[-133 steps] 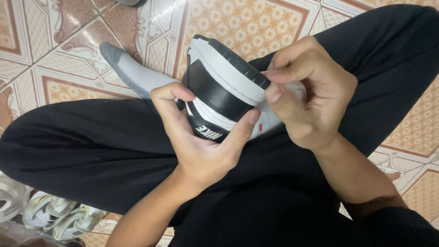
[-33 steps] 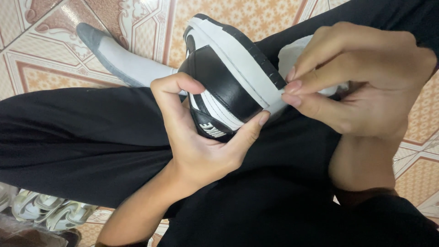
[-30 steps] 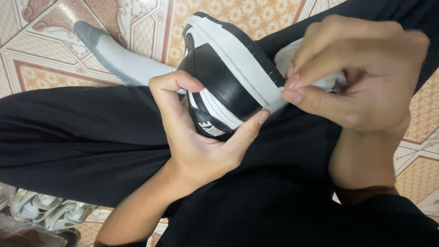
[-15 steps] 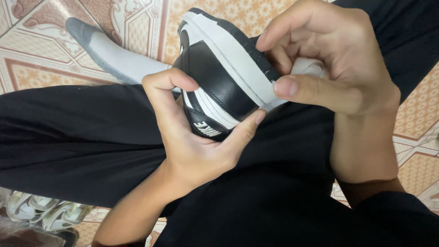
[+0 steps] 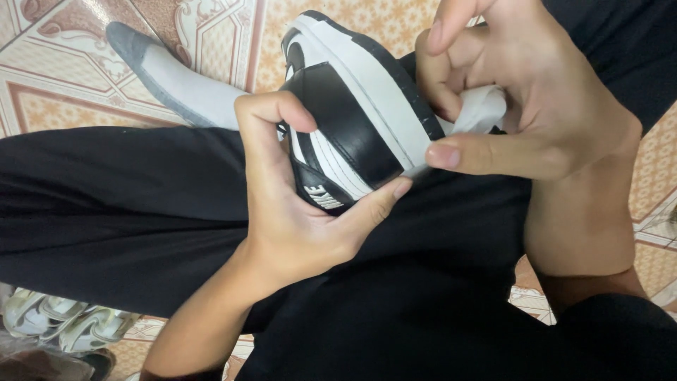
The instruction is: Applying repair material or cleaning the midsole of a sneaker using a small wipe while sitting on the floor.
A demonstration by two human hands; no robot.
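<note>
Head view: the left hand (image 5: pixel 296 212) clamps the heel of the black-and-white leather sneaker (image 5: pixel 352 134) above the lap; right of the sneaker, the right hand (image 5: pixel 522 120) pinches a white wipe (image 5: pixel 483 113) against its sole edge; a steady grip and short strokes would suit

Hidden and cut-off parts, head view.

We found the front of the black-and-white shoe (image 5: pixel 352 134) covered by the right hand (image 5: pixel 536 120), and the white cloth (image 5: pixel 483 109) showed only between its fingers. The left hand (image 5: pixel 296 219) hid part of the heel. The right hand's upper fingers ran off the top edge. The pale shoes (image 5: pixel 63 326) at the lower left were cut by the frame, their number unclear to us.
</note>
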